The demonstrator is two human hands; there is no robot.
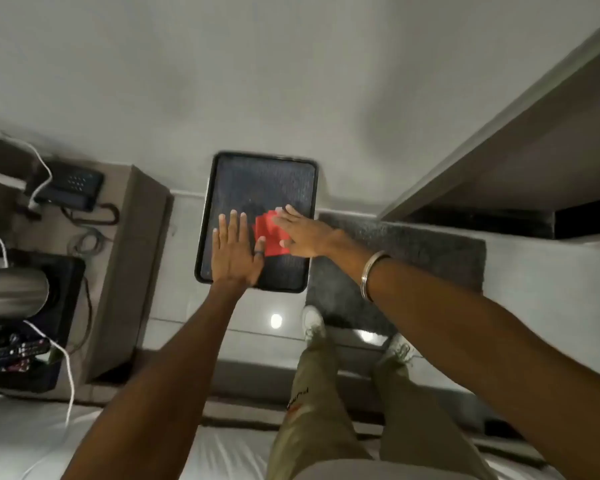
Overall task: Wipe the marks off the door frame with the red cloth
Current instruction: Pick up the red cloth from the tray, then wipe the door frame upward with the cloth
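Note:
The red cloth [269,235] lies folded on a black tray [257,178] that rests on the floor against the white wall. My right hand [305,235] is laid over the cloth's right edge with its fingers stretched out, not closed around it. My left hand [236,249] is flat and spread over the tray's left half, its thumb just touching the cloth's lower left corner. A brown door frame edge [492,133] runs diagonally at the upper right, well away from both hands. No marks on it can be made out.
A side table [132,258] at the left carries a telephone [70,187], a steel kettle [11,294], cables and remotes. A dark grey mat [430,251] lies right of the tray. My legs and white shoes [312,322] stand on the tiled floor; white bedding [21,438] fills the bottom.

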